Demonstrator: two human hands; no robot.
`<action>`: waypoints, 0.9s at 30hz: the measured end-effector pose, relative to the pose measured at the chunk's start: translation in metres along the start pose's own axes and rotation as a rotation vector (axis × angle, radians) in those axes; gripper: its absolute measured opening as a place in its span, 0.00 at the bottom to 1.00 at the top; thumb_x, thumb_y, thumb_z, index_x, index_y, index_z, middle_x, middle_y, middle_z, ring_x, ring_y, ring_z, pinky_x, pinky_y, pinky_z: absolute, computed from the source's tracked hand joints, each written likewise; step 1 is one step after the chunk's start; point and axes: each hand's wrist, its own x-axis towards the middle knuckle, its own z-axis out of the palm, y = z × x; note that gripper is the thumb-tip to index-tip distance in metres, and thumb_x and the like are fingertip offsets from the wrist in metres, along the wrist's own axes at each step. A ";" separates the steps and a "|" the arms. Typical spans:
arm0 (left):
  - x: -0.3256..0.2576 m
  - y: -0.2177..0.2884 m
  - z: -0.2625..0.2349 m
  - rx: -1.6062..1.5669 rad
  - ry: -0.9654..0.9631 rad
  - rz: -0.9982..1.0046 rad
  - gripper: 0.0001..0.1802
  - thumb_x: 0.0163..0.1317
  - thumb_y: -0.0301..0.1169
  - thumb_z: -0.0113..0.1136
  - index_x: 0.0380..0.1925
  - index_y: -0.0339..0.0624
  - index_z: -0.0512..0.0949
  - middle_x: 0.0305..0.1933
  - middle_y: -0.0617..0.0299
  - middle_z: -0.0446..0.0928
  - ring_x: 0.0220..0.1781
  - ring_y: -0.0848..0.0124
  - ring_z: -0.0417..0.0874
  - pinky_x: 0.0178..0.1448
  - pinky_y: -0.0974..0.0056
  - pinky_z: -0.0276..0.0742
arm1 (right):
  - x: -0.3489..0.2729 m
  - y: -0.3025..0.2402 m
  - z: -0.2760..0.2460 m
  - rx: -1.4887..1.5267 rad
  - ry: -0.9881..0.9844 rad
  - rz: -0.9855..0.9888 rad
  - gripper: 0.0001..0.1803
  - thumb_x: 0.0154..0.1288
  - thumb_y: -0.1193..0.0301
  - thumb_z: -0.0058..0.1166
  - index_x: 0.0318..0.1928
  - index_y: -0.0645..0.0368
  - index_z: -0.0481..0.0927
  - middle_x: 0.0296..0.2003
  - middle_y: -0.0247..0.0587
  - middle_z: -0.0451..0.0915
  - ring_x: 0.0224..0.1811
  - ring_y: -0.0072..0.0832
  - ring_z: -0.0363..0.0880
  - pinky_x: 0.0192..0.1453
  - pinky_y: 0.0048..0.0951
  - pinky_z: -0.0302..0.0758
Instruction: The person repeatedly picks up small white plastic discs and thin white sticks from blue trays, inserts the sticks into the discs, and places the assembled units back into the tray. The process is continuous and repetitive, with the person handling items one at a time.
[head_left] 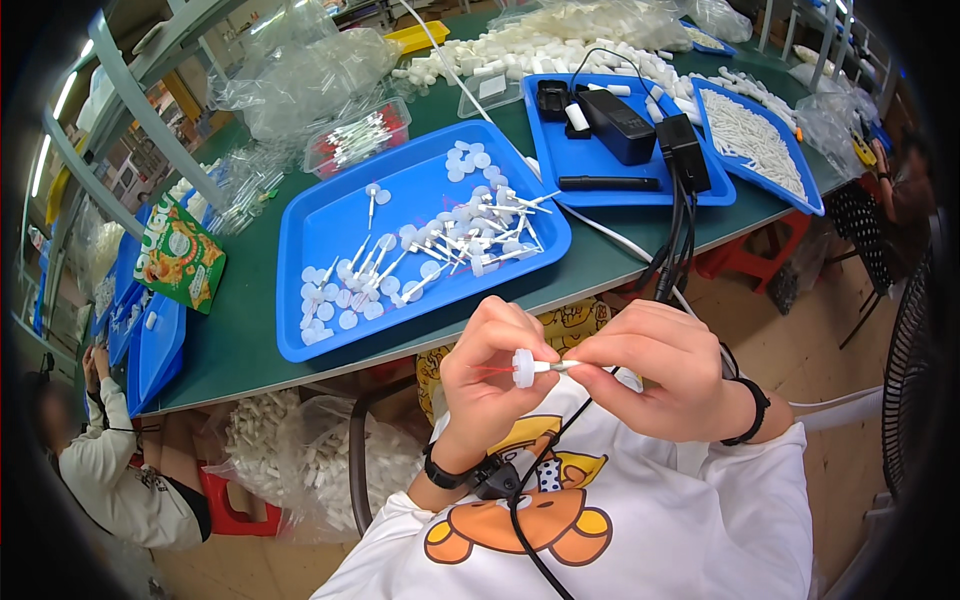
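Observation:
Close to my chest, above the table's front edge, a small white plastic piece with a round disc end and a thin stem lies level between my hands. Thin red strands stick out of the disc on its left side. My left hand is closed around it near the disc. The thumb and forefinger of my right hand pinch the tip of the stem. Beyond my hands, a blue tray holds many loose translucent discs and several similar stemmed pieces.
On the green table, a second blue tray carries black adapters and cables. Another tray is full of white sticks. A clear box and a green snack bag stand left. A co-worker's sleeve shows far left.

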 end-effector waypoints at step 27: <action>0.001 0.002 -0.004 0.024 -0.011 0.066 0.13 0.46 0.19 0.71 0.32 0.38 0.79 0.33 0.62 0.73 0.34 0.71 0.72 0.39 0.66 0.67 | 0.001 -0.001 -0.005 -0.038 -0.003 -0.071 0.11 0.47 0.78 0.68 0.32 0.63 0.81 0.25 0.39 0.78 0.23 0.32 0.76 0.25 0.28 0.70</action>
